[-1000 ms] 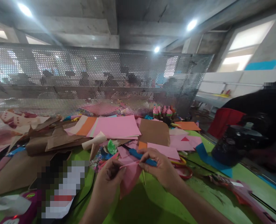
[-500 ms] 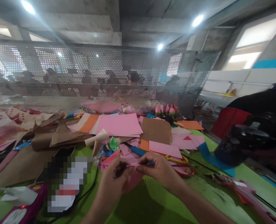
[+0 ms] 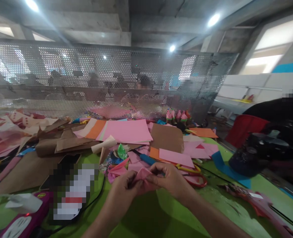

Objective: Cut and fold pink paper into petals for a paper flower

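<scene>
Both hands meet over the green table (image 3: 146,218) and pinch one small folded pink paper piece (image 3: 142,174). My left hand (image 3: 125,187) grips its left side with closed fingers. My right hand (image 3: 169,180) grips its right side, thumb and fingers pressed on the fold. Most of the paper is hidden between the fingers. Just beyond the hands lie a blue-handled tool (image 3: 147,160) and red-and-yellow scissors (image 3: 194,174).
Loose pink sheets (image 3: 128,131), orange sheets (image 3: 202,133) and brown paper (image 3: 167,138) cover the far half of the table. A perforated metal screen (image 3: 106,82) closes the back. A person in black (image 3: 272,132) sits at the right. A black cable (image 3: 91,203) runs at the left.
The pink paper has gone from hanging down as a larger pointed sheet to a small folded wad between the fingertips. Both hands have drawn closer together.
</scene>
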